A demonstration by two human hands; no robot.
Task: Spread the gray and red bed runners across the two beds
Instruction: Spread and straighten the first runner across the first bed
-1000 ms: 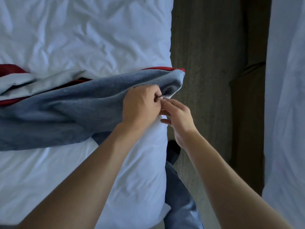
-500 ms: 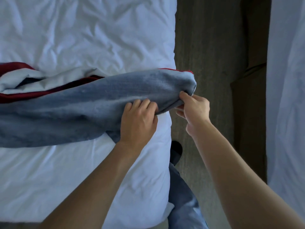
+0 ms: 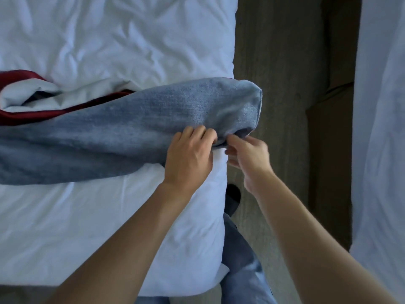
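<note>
We are reaching both forearms over the bed's (image 3: pixel 109 216) right edge, our left hand (image 3: pixel 188 157) gripping the gray bed runner's (image 3: pixel 131 132) lower hem and our right hand (image 3: pixel 249 155) pinching it under the overhanging end. Bare floor (image 3: pixel 274 62) is separating us from the second bed (image 3: pixel 381 128). The runner is lying crosswise, bunched, its red side (image 3: pixel 19 114) showing at left.

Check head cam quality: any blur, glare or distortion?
Head view: right hand smeared by motion blur, left hand sharper; gray runner weave crisp; light dim and bluish, no glare; floor strip dark; wide-angle bends the bed edge.
</note>
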